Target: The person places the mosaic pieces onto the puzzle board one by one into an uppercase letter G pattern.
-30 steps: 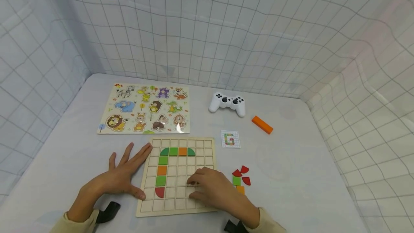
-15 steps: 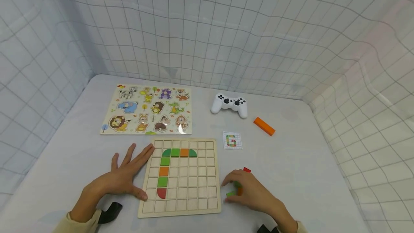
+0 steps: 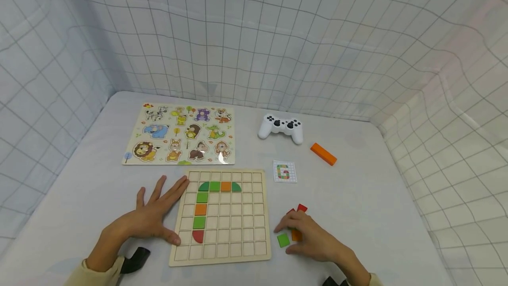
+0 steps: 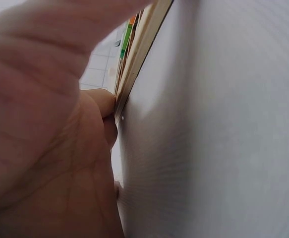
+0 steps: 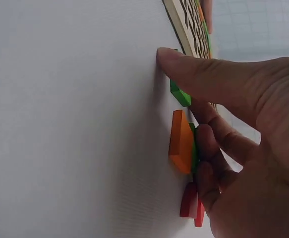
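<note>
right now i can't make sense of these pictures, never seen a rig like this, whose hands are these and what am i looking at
No machine here: these are a person's bare hands. One camera on the head looks down over everything; one on each wrist looks closely at that hand. The white surface bears a wooden grid board with coloured tiles in it, an animal puzzle, a game controller, an orange block and a small pattern card. The left hand rests, spread wide, at the board's left edge. The right hand is over loose pieces beside the board, near a green square; nothing is plainly held.
</note>
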Motion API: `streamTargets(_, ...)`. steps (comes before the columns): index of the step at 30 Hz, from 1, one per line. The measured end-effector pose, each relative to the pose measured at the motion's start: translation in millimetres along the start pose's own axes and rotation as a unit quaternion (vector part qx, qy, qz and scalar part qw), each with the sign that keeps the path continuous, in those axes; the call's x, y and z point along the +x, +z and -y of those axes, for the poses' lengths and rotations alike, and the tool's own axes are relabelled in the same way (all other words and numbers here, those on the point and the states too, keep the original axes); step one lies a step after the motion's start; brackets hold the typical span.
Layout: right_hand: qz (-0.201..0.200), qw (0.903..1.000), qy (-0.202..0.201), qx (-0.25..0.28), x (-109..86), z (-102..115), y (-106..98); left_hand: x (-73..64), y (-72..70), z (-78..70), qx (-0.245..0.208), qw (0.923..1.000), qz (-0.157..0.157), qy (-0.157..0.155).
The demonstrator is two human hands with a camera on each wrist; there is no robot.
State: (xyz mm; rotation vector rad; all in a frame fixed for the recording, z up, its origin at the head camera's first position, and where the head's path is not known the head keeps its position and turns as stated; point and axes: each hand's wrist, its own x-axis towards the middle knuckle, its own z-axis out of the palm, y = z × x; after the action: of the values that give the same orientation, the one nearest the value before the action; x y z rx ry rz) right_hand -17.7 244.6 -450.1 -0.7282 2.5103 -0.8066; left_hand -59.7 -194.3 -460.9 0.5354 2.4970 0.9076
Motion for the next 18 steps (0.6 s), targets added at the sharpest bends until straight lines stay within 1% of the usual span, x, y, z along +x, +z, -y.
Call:
streamTargets(4,-0.012,0.9995,-0.028,0.001,0.4,-4.0,1.7,0.4,0.1,0.7,-0.002,1.0000,0.001,0.000)
streamTargets(7,-0.016,0.9992,-0.038,0.002,0.3,-6.2,1.9,0.5,0.5,1.2,-0.002,1.0000,0.001,-0.001)
streamTargets(16,-0.012,0.9995,-0.025,-0.013,3.0,-4.0,0.2,-0.2,1.3,1.8,-0.006,1.0000,-0.002,0.004)
streamTargets(18,-0.018,0.9992,-0.035,-0.007,5.2,-1.3,0.0,0.0,0.8,1.8,-0.005,1.0000,-0.002,0.004)
